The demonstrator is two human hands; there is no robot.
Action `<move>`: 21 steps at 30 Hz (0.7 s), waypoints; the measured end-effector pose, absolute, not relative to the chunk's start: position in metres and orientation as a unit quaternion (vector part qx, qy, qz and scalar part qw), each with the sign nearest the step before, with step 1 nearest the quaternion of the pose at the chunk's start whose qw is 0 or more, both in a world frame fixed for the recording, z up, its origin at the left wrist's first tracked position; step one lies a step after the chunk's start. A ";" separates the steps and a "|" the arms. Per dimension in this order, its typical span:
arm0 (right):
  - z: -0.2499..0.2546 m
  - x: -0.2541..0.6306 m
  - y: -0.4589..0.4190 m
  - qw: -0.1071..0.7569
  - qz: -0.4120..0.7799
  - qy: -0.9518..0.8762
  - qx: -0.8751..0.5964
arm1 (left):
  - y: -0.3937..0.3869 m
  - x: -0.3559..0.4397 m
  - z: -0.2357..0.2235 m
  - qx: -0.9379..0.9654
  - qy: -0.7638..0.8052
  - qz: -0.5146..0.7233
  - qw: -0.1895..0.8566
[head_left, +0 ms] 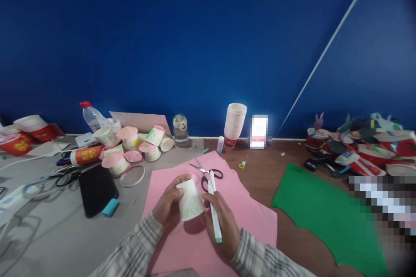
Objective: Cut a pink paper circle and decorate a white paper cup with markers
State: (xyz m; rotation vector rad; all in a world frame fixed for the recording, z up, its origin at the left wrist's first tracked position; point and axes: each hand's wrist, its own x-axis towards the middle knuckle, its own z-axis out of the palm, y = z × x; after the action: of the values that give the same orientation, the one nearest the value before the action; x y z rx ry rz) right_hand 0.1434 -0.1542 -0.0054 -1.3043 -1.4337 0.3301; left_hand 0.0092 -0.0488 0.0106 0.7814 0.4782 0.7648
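Observation:
My left hand (171, 199) is closed around a white paper cup (191, 203) with green drawn lines on its side. The cup is tilted, its wide end toward me. In my right hand (225, 220) is a white marker (215, 220) with a green end pointing down toward me. The fingers of that hand are close to the cup's right side; I cannot tell whether they touch it. Under both hands lies pink paper (253, 220). On it, just beyond the cup, rest open scissors (203, 170) with black handles and another marker (212, 177) with a yellow end.
Decorated cups (128, 137) cluster at the left, near a tape roll (143, 176) and a black phone (96, 190). At the back stand a glass jar (180, 132), a glue stick (220, 144) and stacked cups (235, 123). Green paper (320, 207) lies right, below more cup crafts (364, 160).

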 end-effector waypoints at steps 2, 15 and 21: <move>-0.010 0.144 -0.153 0.548 0.124 -0.612 -0.556 | -0.050 0.009 0.010 0.376 0.214 0.354 0.829; -0.002 0.160 -0.148 0.444 -0.053 -0.730 -0.517 | -0.055 0.014 0.004 0.393 0.236 0.312 0.832; 0.000 0.161 -0.154 0.579 0.129 -0.642 -0.486 | -0.051 0.014 0.007 0.404 0.270 0.343 0.804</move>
State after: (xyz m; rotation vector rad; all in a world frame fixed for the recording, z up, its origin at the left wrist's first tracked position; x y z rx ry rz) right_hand 0.1606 -0.1539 0.0001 -1.1359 -1.5026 0.3014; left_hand 0.0137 -0.0510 0.0070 0.8642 0.5788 0.7336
